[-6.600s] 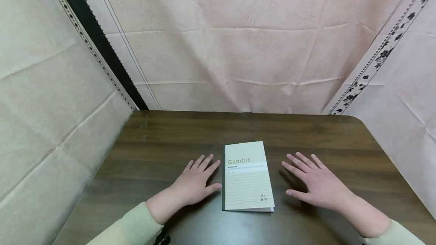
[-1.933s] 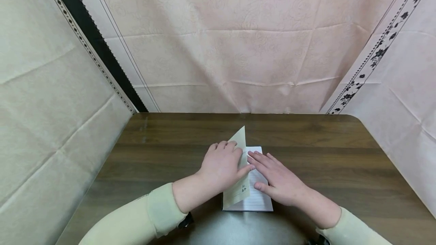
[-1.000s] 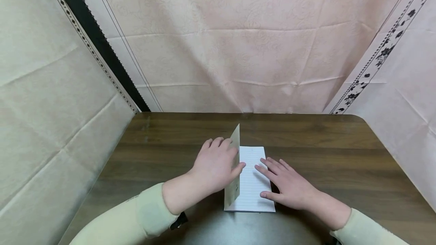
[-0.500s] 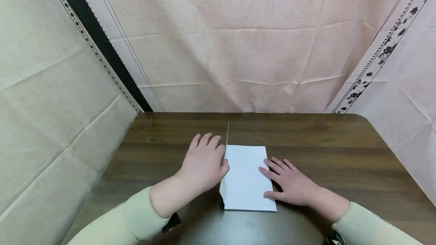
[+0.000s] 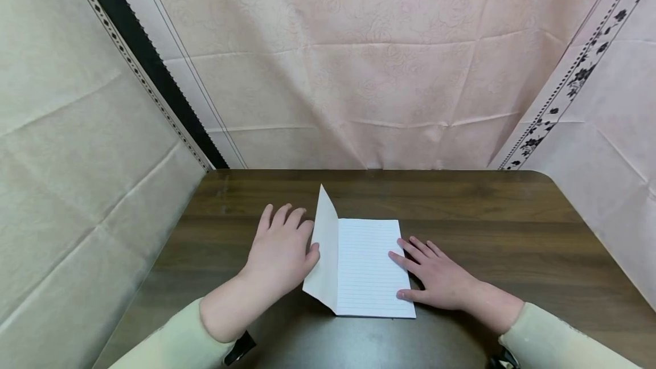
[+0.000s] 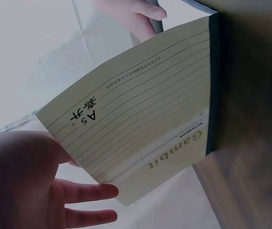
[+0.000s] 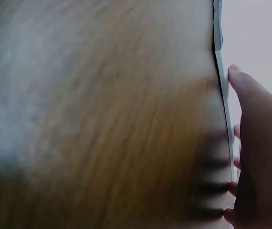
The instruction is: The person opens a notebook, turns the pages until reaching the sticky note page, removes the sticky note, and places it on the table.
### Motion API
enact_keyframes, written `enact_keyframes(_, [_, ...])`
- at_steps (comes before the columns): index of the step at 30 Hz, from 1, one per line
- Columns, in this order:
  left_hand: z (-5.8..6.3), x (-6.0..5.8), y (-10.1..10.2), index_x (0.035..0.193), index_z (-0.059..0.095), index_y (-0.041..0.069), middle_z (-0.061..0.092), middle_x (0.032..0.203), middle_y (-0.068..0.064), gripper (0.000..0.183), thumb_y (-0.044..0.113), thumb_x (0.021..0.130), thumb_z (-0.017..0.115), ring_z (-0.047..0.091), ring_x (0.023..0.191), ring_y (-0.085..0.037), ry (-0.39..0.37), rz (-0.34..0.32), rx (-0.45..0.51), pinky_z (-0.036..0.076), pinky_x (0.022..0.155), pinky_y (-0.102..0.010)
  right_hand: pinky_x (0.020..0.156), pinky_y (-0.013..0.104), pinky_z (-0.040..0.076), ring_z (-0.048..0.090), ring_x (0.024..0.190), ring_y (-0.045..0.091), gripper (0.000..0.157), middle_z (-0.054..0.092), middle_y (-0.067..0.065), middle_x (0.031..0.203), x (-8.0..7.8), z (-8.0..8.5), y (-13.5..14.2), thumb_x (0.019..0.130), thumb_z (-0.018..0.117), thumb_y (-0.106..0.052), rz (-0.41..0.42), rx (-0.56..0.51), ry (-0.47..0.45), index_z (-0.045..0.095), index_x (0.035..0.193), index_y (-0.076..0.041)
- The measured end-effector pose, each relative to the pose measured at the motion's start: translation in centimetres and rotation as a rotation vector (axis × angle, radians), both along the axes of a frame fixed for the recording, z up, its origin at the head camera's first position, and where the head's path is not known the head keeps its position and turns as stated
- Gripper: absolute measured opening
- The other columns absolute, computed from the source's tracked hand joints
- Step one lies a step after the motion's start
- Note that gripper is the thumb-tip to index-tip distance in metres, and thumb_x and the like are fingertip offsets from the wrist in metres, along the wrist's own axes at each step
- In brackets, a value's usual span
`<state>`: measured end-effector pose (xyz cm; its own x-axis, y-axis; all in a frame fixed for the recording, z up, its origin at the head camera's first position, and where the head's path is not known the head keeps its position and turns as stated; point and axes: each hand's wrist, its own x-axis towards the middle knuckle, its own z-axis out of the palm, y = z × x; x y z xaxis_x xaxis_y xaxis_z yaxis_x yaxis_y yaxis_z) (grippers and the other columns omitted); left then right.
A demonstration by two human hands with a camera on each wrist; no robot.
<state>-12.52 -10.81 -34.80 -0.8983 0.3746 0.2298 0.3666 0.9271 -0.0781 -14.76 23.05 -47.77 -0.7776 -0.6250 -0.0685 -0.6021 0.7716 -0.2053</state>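
A notebook (image 5: pixel 370 266) lies on the table, its ruled white page facing up. Its front cover (image 5: pixel 324 255) stands raised on the left side, tilted outward. My left hand (image 5: pixel 281 255) pinches the cover's free edge, the thumb on the inner side and fingers on the outer. The left wrist view shows the cover's printed face (image 6: pixel 141 105), with the word "Gambit" and a dark spine strip. My right hand (image 5: pixel 446 283) rests with extended fingers on the page's right edge. In the right wrist view, that hand (image 7: pixel 260 143) lies along the notebook's edge.
The brown wooden table (image 5: pixel 492 215) spreads around the notebook. Pale cloth (image 5: pixel 359 84) hangs behind it and at both sides. A black device (image 5: pixel 240 348) sits at the left wrist, another (image 5: pixel 503 360) at the right.
The notebook lay closed at first, hands on either side. The left hand has swung the cover up past upright toward the left, uncovering the ruled page. The right hand has come onto the page's edge.
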Motion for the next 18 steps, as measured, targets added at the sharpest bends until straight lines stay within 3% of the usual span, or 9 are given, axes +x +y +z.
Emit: enact_keyframes(18, [-2.5,0.6,-3.4,0.117,0.067,0.009,0.056,0.136,-0.013,0.04,0.04,0.091,0.063,0.04,0.134,-0.038,-0.048,0.108,0.063,0.013,0.115,-0.059,0.117,0.056,0.014,0.013,0.151,0.033,0.09,0.017,0.004,0.165,0.0,-0.4,0.1,0.088,0.04,-0.079,-0.02,0.03,0.036,0.026,0.158,-0.024])
